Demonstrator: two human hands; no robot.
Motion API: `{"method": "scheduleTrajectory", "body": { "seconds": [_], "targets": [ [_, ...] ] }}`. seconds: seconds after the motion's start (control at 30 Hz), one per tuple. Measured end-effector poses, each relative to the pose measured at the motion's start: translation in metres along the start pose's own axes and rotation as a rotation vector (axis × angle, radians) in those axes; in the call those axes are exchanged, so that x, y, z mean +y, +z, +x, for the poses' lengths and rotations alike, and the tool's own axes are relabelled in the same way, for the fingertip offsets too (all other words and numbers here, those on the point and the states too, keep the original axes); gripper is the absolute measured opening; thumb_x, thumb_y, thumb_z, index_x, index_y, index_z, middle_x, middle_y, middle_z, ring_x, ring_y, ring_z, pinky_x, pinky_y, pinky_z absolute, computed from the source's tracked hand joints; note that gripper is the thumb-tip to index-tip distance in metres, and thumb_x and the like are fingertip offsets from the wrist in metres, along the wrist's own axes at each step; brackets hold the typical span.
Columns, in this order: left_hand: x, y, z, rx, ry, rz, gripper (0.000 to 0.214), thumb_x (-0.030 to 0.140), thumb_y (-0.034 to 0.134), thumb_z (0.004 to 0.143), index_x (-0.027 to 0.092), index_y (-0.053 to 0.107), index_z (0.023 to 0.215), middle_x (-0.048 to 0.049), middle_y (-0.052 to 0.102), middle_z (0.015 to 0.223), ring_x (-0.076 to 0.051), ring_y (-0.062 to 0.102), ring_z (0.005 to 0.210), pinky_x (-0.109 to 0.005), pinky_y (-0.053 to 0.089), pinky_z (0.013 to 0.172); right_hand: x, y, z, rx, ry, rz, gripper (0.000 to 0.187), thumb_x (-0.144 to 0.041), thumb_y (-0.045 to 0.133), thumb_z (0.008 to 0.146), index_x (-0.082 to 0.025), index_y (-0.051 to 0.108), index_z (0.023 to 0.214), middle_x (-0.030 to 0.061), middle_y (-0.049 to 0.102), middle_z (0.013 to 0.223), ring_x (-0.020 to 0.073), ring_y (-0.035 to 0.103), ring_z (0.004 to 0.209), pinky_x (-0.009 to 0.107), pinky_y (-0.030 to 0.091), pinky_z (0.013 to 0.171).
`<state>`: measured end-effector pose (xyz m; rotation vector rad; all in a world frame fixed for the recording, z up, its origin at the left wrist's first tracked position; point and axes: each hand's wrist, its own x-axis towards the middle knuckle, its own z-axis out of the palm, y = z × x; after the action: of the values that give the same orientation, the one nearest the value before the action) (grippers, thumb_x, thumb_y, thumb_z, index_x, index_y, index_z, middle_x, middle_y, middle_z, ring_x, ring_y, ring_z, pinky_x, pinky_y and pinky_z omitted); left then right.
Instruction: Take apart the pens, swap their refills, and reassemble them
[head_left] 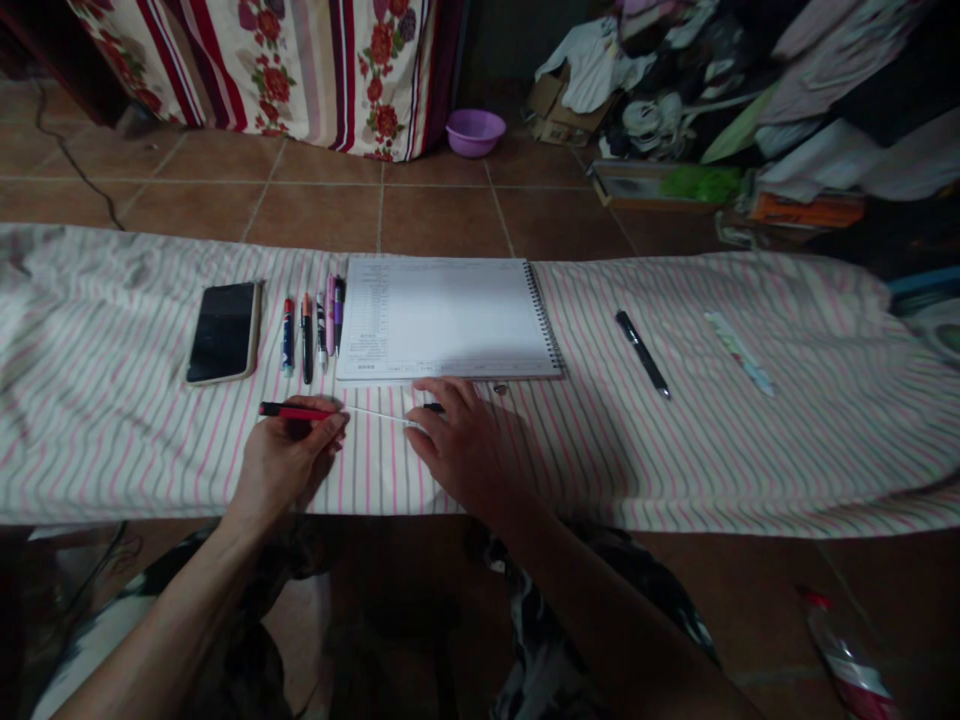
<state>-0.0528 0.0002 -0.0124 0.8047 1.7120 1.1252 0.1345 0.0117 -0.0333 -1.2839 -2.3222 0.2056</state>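
Observation:
Near the front edge of the striped cloth, my left hand is closed around a red pen barrel with a black end pointing left. A thin whitish pen refill spans the gap between the barrel's right end and my right hand. My right thumb and fingers pinch the refill's right end. A short black piece shows at those fingers; whether they grip it is hidden. Just beyond both hands lies an open spiral notebook, and a small dark object rests by its near edge.
Several pens lie left of the notebook, beside a phone. To the right are a black pen and a pale patterned pen-like stick. On the floor stand a purple basin and a bottle.

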Motion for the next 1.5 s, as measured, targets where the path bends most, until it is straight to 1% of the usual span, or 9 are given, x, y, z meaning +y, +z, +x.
{"method": "scheduleTrajectory", "body": {
  "seconds": [0.13, 0.27, 0.4, 0.63, 0.83, 0.97, 1.13, 1.23, 1.5],
  "targets": [
    [0.0, -0.004, 0.003, -0.045, -0.022, -0.072, 0.035, 0.03, 0.081, 0.049, 0.012, 0.062, 0.073, -0.0037, 0.065, 0.057, -0.013, 0.059, 0.051, -0.024, 0.046, 0.054, -0.001, -0.001, 0.0, 0.003, -0.01, -0.001, 0.01, -0.021, 0.055, 0.083, -0.017, 0.064, 0.088, 0.0094, 0.054, 0.12, 0.0248, 0.042, 0.111, 0.041, 0.042, 0.091],
    [-0.001, -0.008, 0.004, -0.103, -0.032, -0.067, 0.035, 0.03, 0.08, 0.052, 0.012, 0.062, 0.075, -0.0043, 0.067, 0.061, -0.013, 0.061, 0.058, -0.024, 0.047, 0.06, -0.005, -0.002, 0.002, 0.049, -0.013, 0.011, 0.012, -0.021, 0.053, 0.085, -0.017, 0.063, 0.09, 0.0094, 0.056, 0.115, 0.0233, 0.043, 0.107, 0.038, 0.044, 0.086],
    [-0.003, -0.009, 0.004, -0.109, -0.051, -0.127, 0.036, 0.03, 0.08, 0.051, 0.012, 0.062, 0.077, -0.0037, 0.068, 0.063, -0.012, 0.061, 0.059, -0.022, 0.047, 0.058, -0.011, -0.003, 0.005, 0.087, -0.035, 0.028, 0.015, -0.022, 0.05, 0.087, -0.019, 0.063, 0.093, 0.008, 0.059, 0.106, 0.0202, 0.045, 0.099, 0.033, 0.044, 0.08],
    [0.0, -0.01, 0.001, -0.078, -0.088, -0.127, 0.038, 0.028, 0.082, 0.048, 0.011, 0.063, 0.076, -0.0042, 0.068, 0.06, -0.01, 0.059, 0.053, -0.018, 0.044, 0.05, -0.023, 0.003, 0.011, 0.008, -0.031, 0.013, 0.016, -0.023, 0.047, 0.089, -0.021, 0.063, 0.086, 0.0042, 0.06, 0.1, 0.0197, 0.045, 0.096, 0.03, 0.04, 0.071],
    [-0.004, -0.015, 0.005, -0.11, -0.113, -0.186, 0.04, 0.028, 0.082, 0.048, 0.011, 0.063, 0.079, -0.0045, 0.067, 0.059, -0.01, 0.059, 0.053, -0.017, 0.045, 0.051, -0.036, 0.013, 0.02, -0.029, -0.069, 0.058, 0.016, -0.02, 0.047, 0.088, -0.018, 0.062, 0.093, 0.0055, 0.057, 0.099, 0.0193, 0.043, 0.096, 0.03, 0.039, 0.08],
    [-0.006, -0.015, 0.006, -0.132, -0.108, -0.211, 0.04, 0.027, 0.081, 0.049, 0.011, 0.063, 0.08, -0.0044, 0.067, 0.057, -0.009, 0.057, 0.05, -0.016, 0.044, 0.048, -0.041, 0.02, 0.027, -0.024, -0.039, 0.053, 0.014, -0.019, 0.048, 0.088, -0.018, 0.062, 0.087, 0.0052, 0.055, 0.094, 0.0197, 0.042, 0.094, 0.03, 0.039, 0.079],
    [-0.007, -0.019, 0.006, -0.14, -0.081, -0.179, 0.038, 0.029, 0.079, 0.054, 0.012, 0.062, 0.083, -0.0028, 0.065, 0.056, -0.008, 0.052, 0.045, -0.018, 0.039, 0.041, -0.049, 0.025, 0.035, -0.083, -0.055, 0.048, 0.014, -0.022, 0.048, 0.088, -0.019, 0.061, 0.087, 0.0048, 0.055, 0.093, 0.02, 0.042, 0.093, 0.032, 0.04, 0.077],
    [-0.007, -0.022, 0.006, -0.134, -0.058, -0.167, 0.04, 0.031, 0.079, 0.054, 0.012, 0.061, 0.084, -0.0025, 0.065, 0.057, -0.009, 0.052, 0.045, -0.02, 0.04, 0.042, -0.052, 0.026, 0.038, -0.11, -0.041, 0.043, 0.014, -0.023, 0.048, 0.088, -0.02, 0.062, 0.085, 0.0048, 0.055, 0.093, 0.0204, 0.042, 0.093, 0.034, 0.041, 0.076],
    [-0.003, -0.02, 0.003, -0.032, -0.021, -0.08, 0.037, 0.032, 0.078, 0.051, 0.015, 0.057, 0.075, 0.0011, 0.06, 0.05, -0.009, 0.049, 0.041, -0.021, 0.038, 0.042, -0.053, 0.026, 0.04, -0.147, -0.054, -0.003, 0.014, -0.018, 0.049, 0.087, -0.02, 0.062, 0.085, 0.0046, 0.055, 0.09, 0.0209, 0.042, 0.093, 0.034, 0.043, 0.075]
  ]
}}
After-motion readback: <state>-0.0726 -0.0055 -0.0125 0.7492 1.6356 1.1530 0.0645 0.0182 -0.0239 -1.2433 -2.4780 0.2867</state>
